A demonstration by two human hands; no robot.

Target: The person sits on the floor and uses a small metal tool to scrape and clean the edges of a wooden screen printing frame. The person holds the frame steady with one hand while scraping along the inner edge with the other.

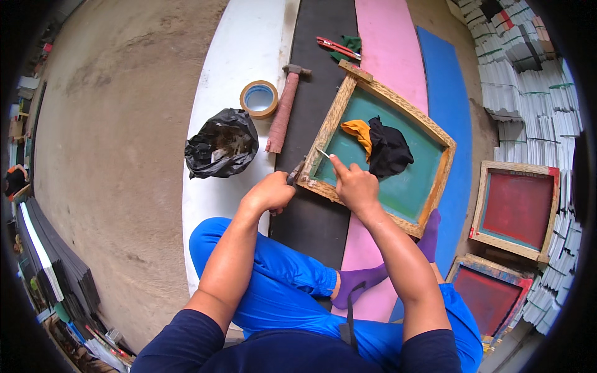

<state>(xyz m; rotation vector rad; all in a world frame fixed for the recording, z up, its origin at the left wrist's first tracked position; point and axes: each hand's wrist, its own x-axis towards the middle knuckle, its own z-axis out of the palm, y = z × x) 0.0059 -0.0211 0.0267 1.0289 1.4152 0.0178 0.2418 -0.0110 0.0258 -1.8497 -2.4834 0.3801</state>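
Observation:
A wooden screen-printing frame (342,105) with green mesh lies tilted before me. My left hand (272,191) is closed around the handles of dark pliers (296,172), whose jaws meet the frame's near left corner. My right hand (357,186) reaches over the mesh, pinching a thin pale stick-like tool (322,152); its tip is at the inner edge of the left rail. Its exact kind is too small to tell. A black cloth (390,148) and a yellow cloth (359,134) lie bunched on the mesh.
Left of the frame are a hammer (285,112), a tape roll (273,99) and an open black plastic bag (217,163) with scraps inside. A red-handled cutter (338,47) lies beyond. Two red-mesh frames (516,252) (463,280) stand at right, near stacked white bundles (535,105).

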